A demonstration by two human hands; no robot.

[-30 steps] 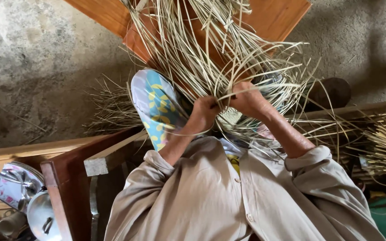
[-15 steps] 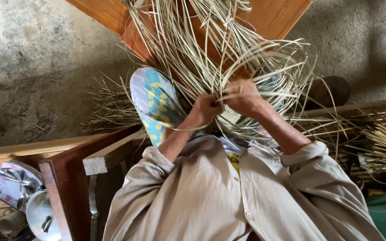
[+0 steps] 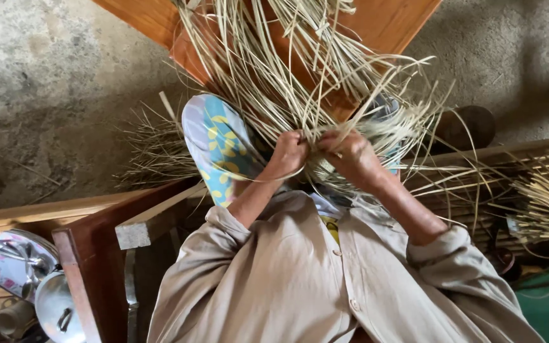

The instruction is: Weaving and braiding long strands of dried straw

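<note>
A bundle of pale straw strips (image 3: 300, 70) is gripped at its lower end by both hands, just above the beige shirt (image 3: 300, 279). The left hand (image 3: 287, 152) is closed on the strips; the right hand (image 3: 347, 151), touching it, is clamped on them too. From the hands the strips are fanned upward, long axis running away from the shirt, over an orange wooden board (image 3: 401, 22).

strips (image 3: 274, 82): dry, pale, matt plant fibre
board (image 3: 389, 22): smooth orange-brown wood
floor (image 3: 46, 95): rough grey concrete
shirt (image 3: 287, 279): beige matt cloth
pot lid (image 3: 58, 311): shiny metal
</note>
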